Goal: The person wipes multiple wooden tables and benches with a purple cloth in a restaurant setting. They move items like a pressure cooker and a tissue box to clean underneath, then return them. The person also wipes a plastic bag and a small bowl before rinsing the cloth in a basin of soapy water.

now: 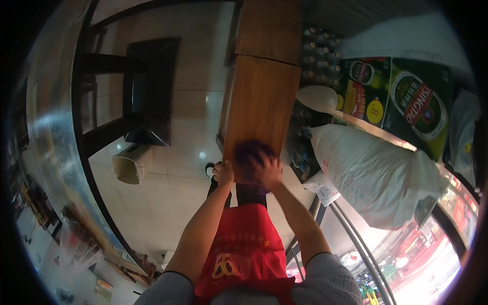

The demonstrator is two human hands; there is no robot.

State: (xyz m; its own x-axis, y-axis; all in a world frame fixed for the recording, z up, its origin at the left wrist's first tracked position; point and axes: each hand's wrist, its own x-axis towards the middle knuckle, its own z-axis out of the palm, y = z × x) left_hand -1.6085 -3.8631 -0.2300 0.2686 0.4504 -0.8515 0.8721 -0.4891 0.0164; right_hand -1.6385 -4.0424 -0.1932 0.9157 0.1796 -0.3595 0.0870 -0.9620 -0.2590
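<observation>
A narrow brown wooden bench (260, 103) stretches away before me, its surface made of two panels with a seam across. My left hand (223, 173) is curled round the near left corner of this bench. Pressed on a crumpled purple cloth (251, 150), my right hand (270, 171) lies near the bench's near right corner, fingers spread over the fabric. Part of the cloth is blurred and part is hidden beneath the hand; a bit hangs past the near edge.
On the right stand capped bottles (322, 57), green Tsingtao cartons (417, 101) and a stuffed whitish plastic sack (377, 175). To the left are a waste bin (129, 166), a dark stool (150, 91) and a long table (57, 126) with a shiny cover.
</observation>
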